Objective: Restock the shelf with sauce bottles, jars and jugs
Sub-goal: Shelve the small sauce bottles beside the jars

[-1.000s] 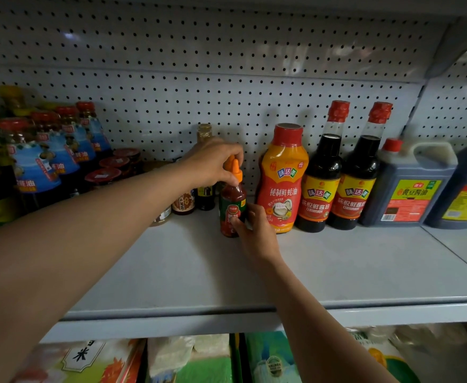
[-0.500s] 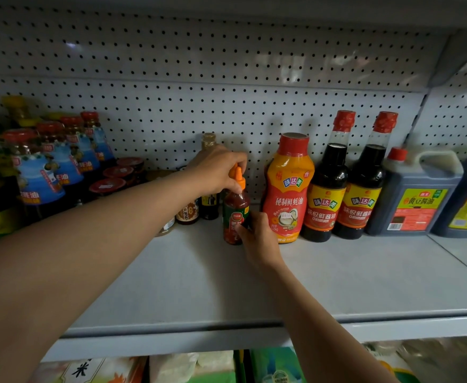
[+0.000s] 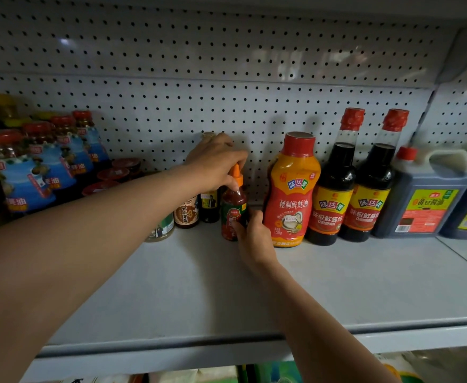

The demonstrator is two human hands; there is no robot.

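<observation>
A small red chili sauce bottle with an orange nozzle cap stands upright on the grey shelf, near the pegboard back. My left hand curls over the bottle's cap from above. My right hand grips the bottle's lower body from the front right. To the right stand an orange oyster sauce bottle, two dark soy sauce bottles and a dark jug.
Small jars and a thin dark bottle stand just left of the chili bottle. Blue-labelled bottles and red-lidded jars fill the shelf's left end. Packaged goods show below the shelf edge. The shelf's front is bare.
Both hands stay on the chili bottle, which has barely shifted on the shelf. The view has tilted so everything sits lower in frame.
</observation>
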